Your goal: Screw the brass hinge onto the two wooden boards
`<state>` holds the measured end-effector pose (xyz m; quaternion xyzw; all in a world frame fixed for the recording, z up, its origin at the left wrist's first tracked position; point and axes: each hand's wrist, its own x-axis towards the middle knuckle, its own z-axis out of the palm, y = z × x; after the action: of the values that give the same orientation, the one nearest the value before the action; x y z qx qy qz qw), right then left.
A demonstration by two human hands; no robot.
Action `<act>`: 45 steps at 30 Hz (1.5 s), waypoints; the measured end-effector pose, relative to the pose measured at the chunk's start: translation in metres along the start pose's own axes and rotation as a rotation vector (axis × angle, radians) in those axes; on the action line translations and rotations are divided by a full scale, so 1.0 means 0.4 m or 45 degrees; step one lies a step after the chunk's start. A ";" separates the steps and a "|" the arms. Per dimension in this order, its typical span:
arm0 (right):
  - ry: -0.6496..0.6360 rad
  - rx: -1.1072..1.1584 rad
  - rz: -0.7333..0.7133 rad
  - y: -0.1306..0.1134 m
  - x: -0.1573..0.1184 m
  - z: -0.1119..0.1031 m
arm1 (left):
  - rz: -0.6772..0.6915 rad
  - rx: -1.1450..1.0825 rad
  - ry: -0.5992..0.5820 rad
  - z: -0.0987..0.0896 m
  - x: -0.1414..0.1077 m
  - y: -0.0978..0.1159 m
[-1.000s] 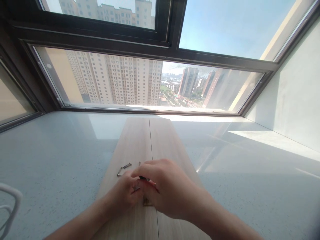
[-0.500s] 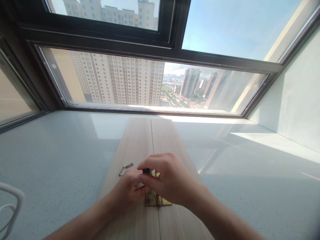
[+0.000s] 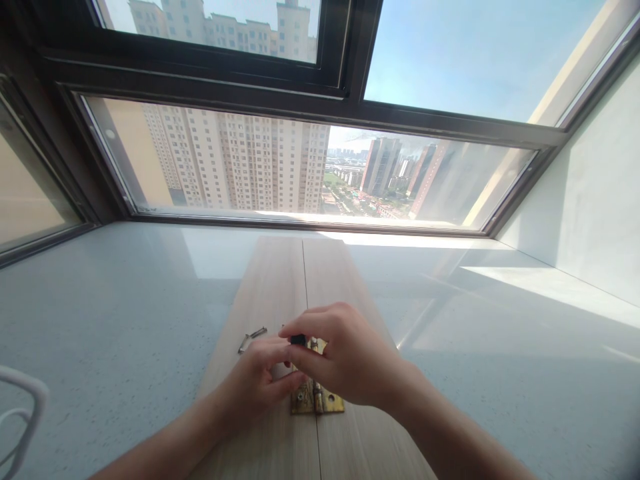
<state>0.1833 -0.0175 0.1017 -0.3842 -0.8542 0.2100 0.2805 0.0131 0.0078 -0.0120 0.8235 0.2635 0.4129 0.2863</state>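
A brass-coloured hinge [image 3: 330, 401] lies across the seam between two pale wooden boards [image 3: 265, 440]; a cross-head screw shows in its near left hole, and the near right hole is bare. Over the hinge, my right hand [image 3: 345, 353] pinches what looks like a screwdriver [image 3: 298, 339] between thumb and fingers. Only its black end shows; the rest is hidden. My left hand [image 3: 260, 373] is curled at the hinge's left leaf, its thumb by the metal and its fingertips close under the right hand's. What those fingertips hold, if anything, is hidden.
A few loose screws [image 3: 253, 339] lie on the left board, beyond my left hand. The boards rest on a speckled pale sill [image 3: 125, 347]. Dark window frames [image 3: 300, 223] border the far side, and a white cable or tube [image 3: 30, 387] curves at the left edge.
My right hand has shifted slightly right with the black-ended tool, turning a little. More of the hinge's right leaf and knuckle now shows. My left hand has edged slightly right.
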 end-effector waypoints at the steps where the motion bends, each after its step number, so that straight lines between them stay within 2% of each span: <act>1: 0.004 -0.001 0.011 -0.001 0.000 0.000 | 0.015 -0.005 0.006 -0.002 0.002 0.003; 5: 0.010 -0.038 0.078 -0.004 -0.001 -0.005 | 0.087 -0.055 0.002 -0.004 0.008 0.015; 7: 0.000 -0.063 0.086 -0.006 -0.002 -0.010 | 0.069 -0.067 -0.023 -0.003 0.010 0.017; 11: -0.055 -0.036 -0.031 -0.006 -0.004 -0.013 | 0.039 -0.062 -0.037 0.000 0.008 0.012; 14: -0.083 -0.033 -0.047 -0.002 -0.004 -0.010 | 0.043 -0.055 -0.026 0.001 0.006 0.007; 25: -0.006 -0.085 0.056 0.005 0.002 -0.011 | -0.043 -0.032 -0.056 -0.005 0.007 0.017; 32: -0.047 -0.003 -0.098 0.000 -0.005 -0.026 | -0.022 0.004 -0.071 -0.001 0.002 0.006; 45: -0.012 -0.051 0.006 0.005 -0.004 -0.022 | 0.017 -0.027 -0.094 -0.004 0.006 0.013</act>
<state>0.1909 -0.0162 0.1068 -0.3908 -0.8586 0.1951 0.2683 0.0141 0.0062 -0.0064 0.8369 0.2429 0.3868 0.3017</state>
